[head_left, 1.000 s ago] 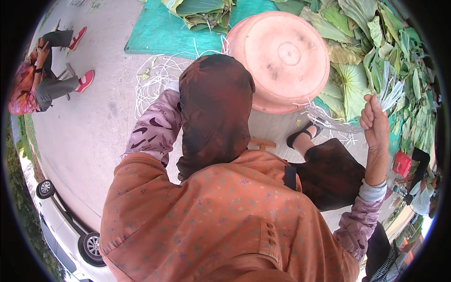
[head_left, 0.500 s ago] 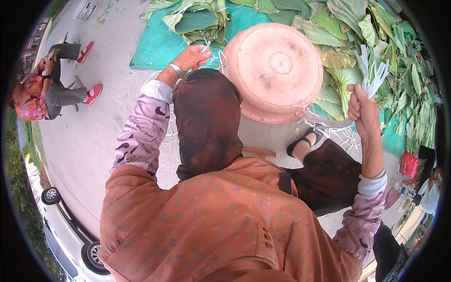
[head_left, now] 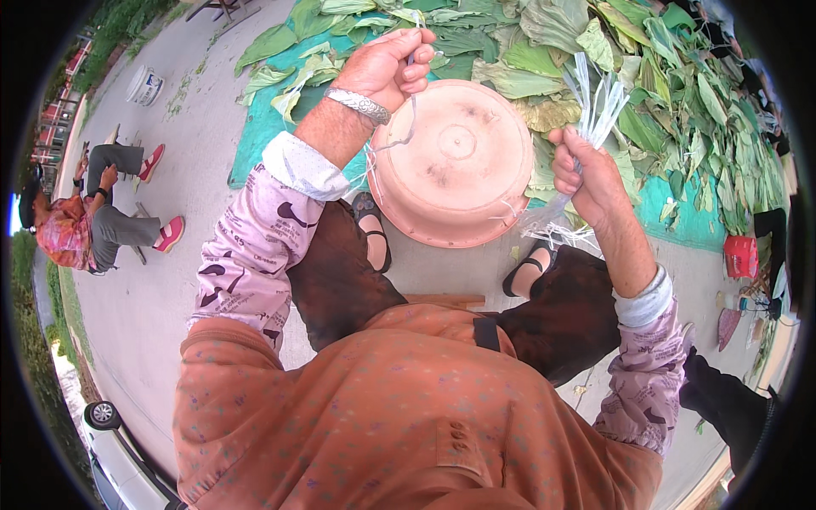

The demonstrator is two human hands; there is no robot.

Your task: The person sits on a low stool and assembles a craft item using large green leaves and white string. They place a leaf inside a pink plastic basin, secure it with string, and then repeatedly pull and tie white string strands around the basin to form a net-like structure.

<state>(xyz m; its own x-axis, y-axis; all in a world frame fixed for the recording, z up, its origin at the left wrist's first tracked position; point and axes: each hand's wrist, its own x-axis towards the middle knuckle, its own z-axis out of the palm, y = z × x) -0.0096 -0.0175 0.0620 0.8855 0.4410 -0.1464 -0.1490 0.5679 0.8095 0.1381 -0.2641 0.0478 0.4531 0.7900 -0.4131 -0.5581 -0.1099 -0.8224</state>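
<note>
My left hand (head_left: 389, 70) is raised over the left rim of an upturned pink basin (head_left: 455, 149), fingers pinched on a thin white plastic strip (head_left: 413, 123) that dangles below them. To the right of the basin, my right hand (head_left: 588, 174) is closed around a bundle of white plastic strips (head_left: 597, 106). The strips fan out above this fist, and their loose lower ends (head_left: 557, 223) hang by the basin's right edge. Large green leaves (head_left: 518, 81) lie beyond the basin, partly hidden by my left hand.
A teal sheet (head_left: 255, 157) lies under the leaves, with a heap of drooping leaves (head_left: 705, 127) at right. Someone sits on a stool (head_left: 140, 223) at left, near a white bucket (head_left: 144, 87). A red bag (head_left: 740, 257) stands at right; a white car (head_left: 127, 467) is lower left.
My left hand has risen and moved right, up to the basin's far left. My right hand, with the strips, has come inward to the left. The whole view has shifted.
</note>
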